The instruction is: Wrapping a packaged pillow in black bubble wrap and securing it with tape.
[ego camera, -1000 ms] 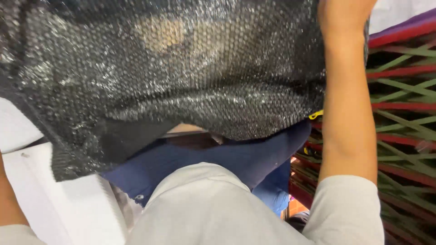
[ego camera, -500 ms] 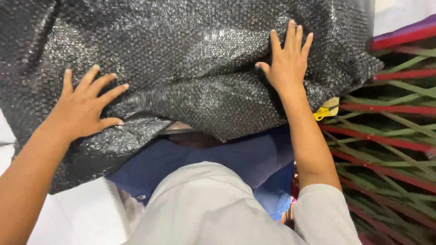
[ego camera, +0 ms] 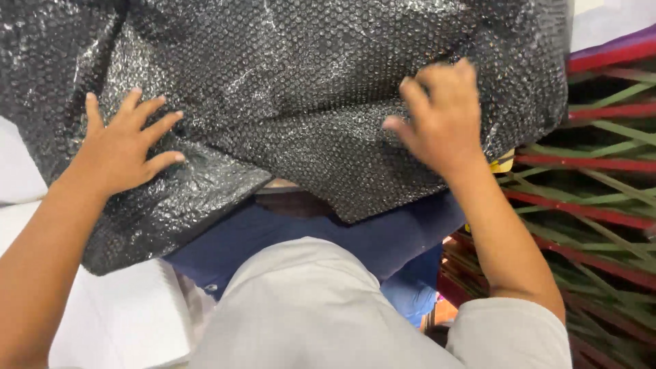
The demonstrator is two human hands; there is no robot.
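A large sheet of black bubble wrap (ego camera: 294, 82) covers a bulky object and fills the upper part of the view. My left hand (ego camera: 123, 147) lies flat on its lower left part, fingers spread. My right hand (ego camera: 444, 116) presses on the wrap's lower right part with the fingers curled, pinching or pushing the film; the hand is blurred. What lies under the wrap is hidden, except a brown edge (ego camera: 287, 195) showing below the wrap's hem.
My grey shirt (ego camera: 307, 314) and dark blue trousers (ego camera: 328, 232) fill the bottom centre. A rack of red and green crossed straps (ego camera: 601, 191) stands at the right. White sheets or boxes (ego camera: 116, 321) lie at the lower left.
My right hand came down from the top of the wrap to its lower right and curled its fingers. My left hand came into view and settled flat on the left.
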